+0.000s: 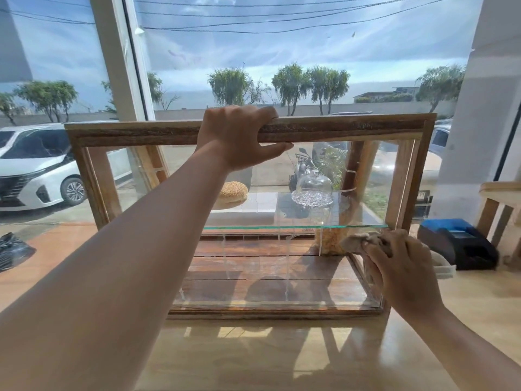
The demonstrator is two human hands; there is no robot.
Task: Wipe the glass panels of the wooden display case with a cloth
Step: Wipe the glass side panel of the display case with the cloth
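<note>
The wooden display case (127, 132) stands on a pale wooden counter before a big window, its glass panels framed in dark wood. My left hand (239, 134) grips the top rail of the raised front frame, fingers over the rail and thumb beneath it. My right hand (400, 263) holds a crumpled beige cloth (363, 242) at the case's lower right, just below the end of the glass shelf (282, 227). Inside, a sesame bun (232, 193) and a small glass dome on a cut-glass dish (311, 190) sit on the shelf.
A black and blue device (462, 244) sits on the counter right of the case, beside a light wooden stand (499, 198). A black plastic bag (14, 249) lies at the far left. The counter (282, 356) stretches toward me. Parked cars show through the window.
</note>
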